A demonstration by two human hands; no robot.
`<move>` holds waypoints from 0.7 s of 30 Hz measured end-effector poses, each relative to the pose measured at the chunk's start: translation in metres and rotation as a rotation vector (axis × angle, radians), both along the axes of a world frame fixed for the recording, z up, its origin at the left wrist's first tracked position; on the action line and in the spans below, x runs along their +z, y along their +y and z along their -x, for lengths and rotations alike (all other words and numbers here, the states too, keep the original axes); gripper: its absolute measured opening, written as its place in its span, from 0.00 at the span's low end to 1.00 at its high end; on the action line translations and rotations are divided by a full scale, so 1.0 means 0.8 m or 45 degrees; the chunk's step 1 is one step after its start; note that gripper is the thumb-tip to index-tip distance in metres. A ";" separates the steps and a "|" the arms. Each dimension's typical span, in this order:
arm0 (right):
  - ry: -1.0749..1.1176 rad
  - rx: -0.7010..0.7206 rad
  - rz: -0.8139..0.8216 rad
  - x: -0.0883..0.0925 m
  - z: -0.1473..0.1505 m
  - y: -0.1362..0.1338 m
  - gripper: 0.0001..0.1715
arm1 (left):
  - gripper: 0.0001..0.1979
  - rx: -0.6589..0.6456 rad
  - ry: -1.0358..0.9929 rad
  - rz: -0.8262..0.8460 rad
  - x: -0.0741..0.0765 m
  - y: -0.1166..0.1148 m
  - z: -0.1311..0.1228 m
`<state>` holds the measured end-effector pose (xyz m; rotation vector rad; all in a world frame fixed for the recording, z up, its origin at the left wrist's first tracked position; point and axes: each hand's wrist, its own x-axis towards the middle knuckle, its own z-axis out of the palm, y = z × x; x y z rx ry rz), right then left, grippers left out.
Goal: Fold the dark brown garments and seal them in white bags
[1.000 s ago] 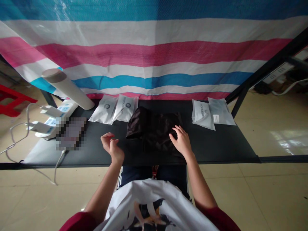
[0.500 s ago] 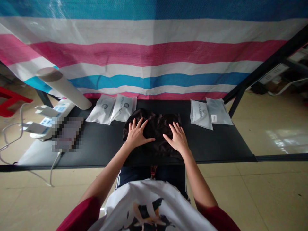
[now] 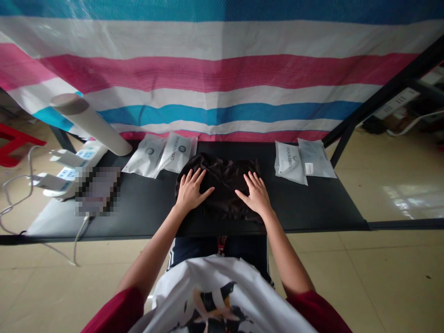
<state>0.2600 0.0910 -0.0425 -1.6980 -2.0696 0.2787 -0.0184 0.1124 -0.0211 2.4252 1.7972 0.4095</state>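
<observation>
Hands have drawn level in the last second. The left hand (image 3: 190, 192), which hung curled above the bare black worktop (image 3: 312, 208), has come down onto the dark brown, glossy folded garment (image 3: 224, 185). It joins the right hand (image 3: 255, 196), which was already resting there. Both now lie palm down, fingers (image 3: 194, 178) spread wide and flat, gripping nothing, only pressing. The garment sits at the middle of the worktop, bunched a little at its far left corner, and looks held down on both sides. Forearms run in straight from the near edge, wrists low. White plastic pouches (image 3: 163, 155) lie just beyond the left hand.
</observation>
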 end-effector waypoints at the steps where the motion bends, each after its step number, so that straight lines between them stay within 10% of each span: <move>1: 0.099 0.001 -0.014 0.000 -0.004 0.000 0.38 | 0.36 0.013 -0.019 -0.020 -0.001 -0.002 0.007; 7: 0.721 -0.110 -0.065 0.007 -0.034 -0.013 0.21 | 0.24 0.027 -0.174 -0.102 -0.003 -0.012 0.058; 13: 0.757 -0.316 -0.177 -0.003 -0.048 -0.024 0.17 | 0.16 0.078 -0.463 -0.142 -0.006 -0.016 0.073; 21: 0.567 -0.274 -0.306 -0.005 -0.044 -0.020 0.11 | 0.14 0.566 -0.396 -0.283 -0.016 -0.015 0.083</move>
